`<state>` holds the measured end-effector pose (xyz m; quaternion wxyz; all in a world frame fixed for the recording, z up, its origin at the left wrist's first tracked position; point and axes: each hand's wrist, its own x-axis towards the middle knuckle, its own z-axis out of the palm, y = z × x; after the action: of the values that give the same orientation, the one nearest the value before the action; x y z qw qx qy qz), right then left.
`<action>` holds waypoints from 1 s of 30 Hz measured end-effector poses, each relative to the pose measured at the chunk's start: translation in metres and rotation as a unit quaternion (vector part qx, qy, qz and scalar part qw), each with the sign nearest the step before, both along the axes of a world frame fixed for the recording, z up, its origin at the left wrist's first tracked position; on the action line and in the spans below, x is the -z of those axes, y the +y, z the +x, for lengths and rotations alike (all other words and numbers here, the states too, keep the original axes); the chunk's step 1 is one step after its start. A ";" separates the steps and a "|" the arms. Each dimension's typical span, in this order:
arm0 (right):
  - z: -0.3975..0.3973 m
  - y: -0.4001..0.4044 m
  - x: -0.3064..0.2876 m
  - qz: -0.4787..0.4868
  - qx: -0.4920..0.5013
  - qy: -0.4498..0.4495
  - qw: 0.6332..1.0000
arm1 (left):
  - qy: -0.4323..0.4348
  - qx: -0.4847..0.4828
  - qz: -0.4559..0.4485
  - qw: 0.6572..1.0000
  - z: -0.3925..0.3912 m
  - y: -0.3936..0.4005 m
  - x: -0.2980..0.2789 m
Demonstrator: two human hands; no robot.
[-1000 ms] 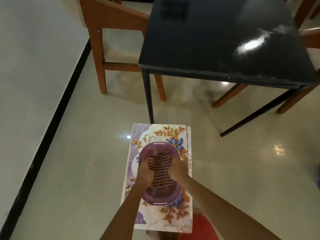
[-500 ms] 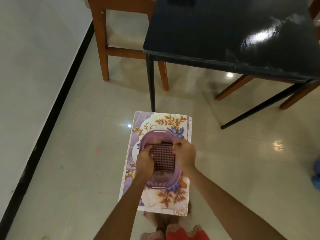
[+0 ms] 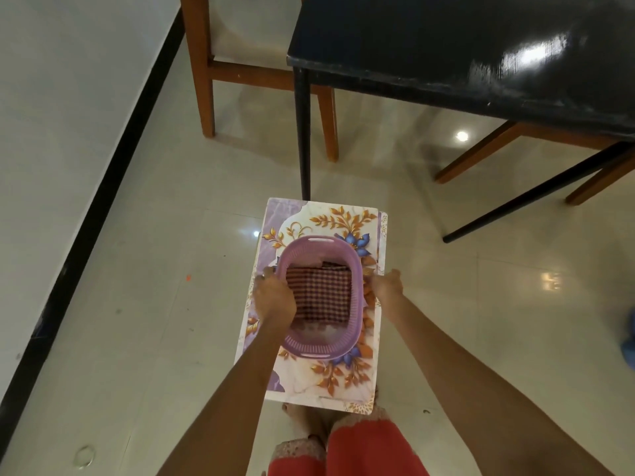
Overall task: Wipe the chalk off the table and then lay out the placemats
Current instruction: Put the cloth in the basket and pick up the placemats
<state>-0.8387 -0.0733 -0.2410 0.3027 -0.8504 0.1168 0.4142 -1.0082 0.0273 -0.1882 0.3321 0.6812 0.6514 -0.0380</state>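
A purple plastic basket (image 3: 319,352) stands on a stack of floral placemats (image 3: 343,221) on the floor in front of me. A folded red-checked cloth (image 3: 319,297) lies flat inside the basket. My left hand (image 3: 275,297) grips the basket's left rim, with its fingers curled over the edge. My right hand (image 3: 386,286) holds the right rim from outside. The black table (image 3: 446,46) fills the upper right, glossy, with faint whitish smears along its front edge.
A wooden chair (image 3: 202,63) stands left of the table's black leg (image 3: 304,139). More chair legs (image 3: 481,156) show under the table at right. The wall with black skirting (image 3: 103,187) runs along the left. A blue object (image 3: 630,341) sits at the right edge.
Both hands have let go of the checked cloth, which now lies folded in the basket. They have moved apart to the basket's left and right rims.
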 end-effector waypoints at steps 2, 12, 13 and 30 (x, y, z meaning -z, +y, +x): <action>0.002 -0.008 0.019 0.004 0.022 0.050 0.999 | 0.007 0.022 0.005 1.000 -0.006 -0.002 0.009; -0.006 -0.034 0.016 -0.005 -0.028 0.041 0.999 | 0.052 0.063 -0.014 0.997 -0.014 -0.001 0.012; -0.008 -0.035 0.018 -0.033 -0.046 0.026 0.998 | 0.051 0.064 -0.015 0.997 -0.014 0.000 0.013; -0.029 -0.054 0.000 0.076 -0.019 0.007 0.997 | 0.007 0.055 -0.019 0.998 -0.029 0.007 0.011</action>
<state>-0.8678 -0.1269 -0.2412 0.3574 -0.8242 0.0711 0.4335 -1.0370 0.0339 -0.1995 0.3375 0.7095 0.6143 -0.0736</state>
